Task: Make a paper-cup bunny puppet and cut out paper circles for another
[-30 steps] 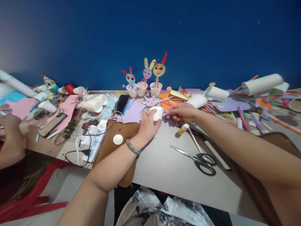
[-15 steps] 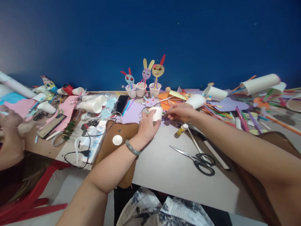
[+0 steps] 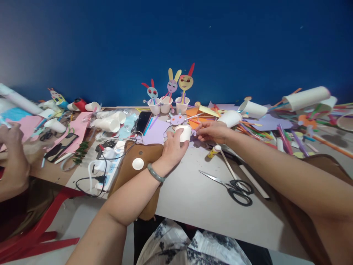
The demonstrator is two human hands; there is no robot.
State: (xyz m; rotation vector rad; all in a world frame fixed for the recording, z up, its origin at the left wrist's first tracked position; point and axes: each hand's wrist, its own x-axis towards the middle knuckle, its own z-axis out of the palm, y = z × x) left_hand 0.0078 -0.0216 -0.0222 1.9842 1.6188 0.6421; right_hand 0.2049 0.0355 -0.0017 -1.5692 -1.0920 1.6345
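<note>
Co-worker's hand (image 3: 11, 137) shifted, glue stick (image 3: 213, 152) near cup (image 3: 185, 134)

The wall (image 3: 176, 36) was deep blue, the held cup (image 3: 185, 134) white, the pouch (image 3: 149, 156) brown, the scissors' handles (image 3: 231, 192) black, and the clothing (image 3: 171, 244) white with dark flowers.

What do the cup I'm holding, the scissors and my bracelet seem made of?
Cup: probably matte paper, given its dull white wall. Scissors: silvery, shiny metal blades; smooth black handles, likely plastic. Bracelet: grey-green ring with a sheen, perhaps polished stone or glass.
</note>
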